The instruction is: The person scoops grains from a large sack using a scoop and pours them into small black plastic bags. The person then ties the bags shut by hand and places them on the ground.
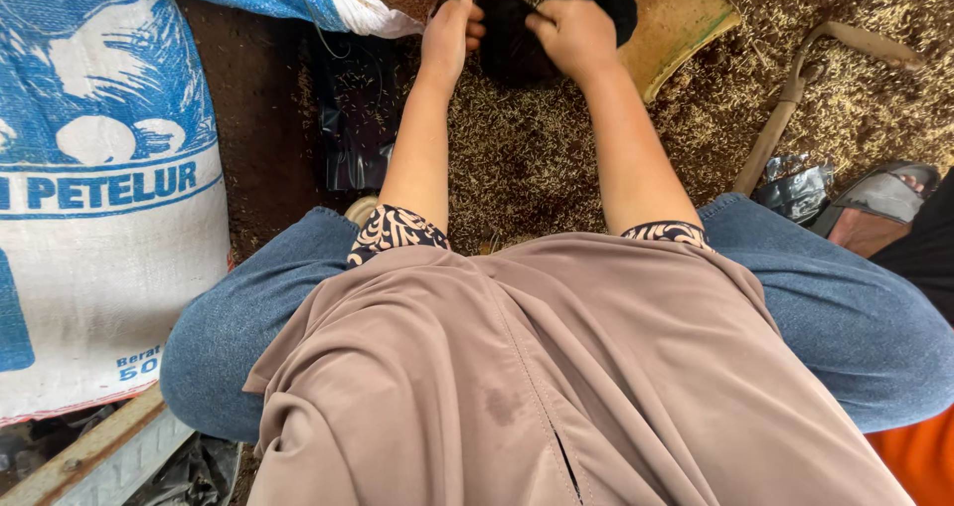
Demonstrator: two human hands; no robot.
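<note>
Much of the black plastic bag [517,39] is hard to read: its top runs off the upper edge of the view, and both hands cover part of its mouth. The left hand [449,31] pinches the bag's left rim between thumb and curled fingers; the right hand [574,31] grips the right rim the same way, fist closed on the plastic. The bag stands on the husk-strewn ground [527,158] at the far middle, its long axis apparently upright with the opening toward the person, though the folds make that uncertain.

One bag is held. A second dark plastic sheet or bag [356,118] lies flat to the left of the left forearm, its shape unclear in shadow. One curved tan scoop [681,19] lies just right of the held bag, partly behind it. One wooden handle [785,108] slants across the ground at the right, its far end cut off. A crumpled silvery wrapper [795,190] sits by its near end, beside one sandalled foot [879,208] of another person at the right edge. One large white and blue sack [99,218] fills the left side, cropped by the frame.
</note>
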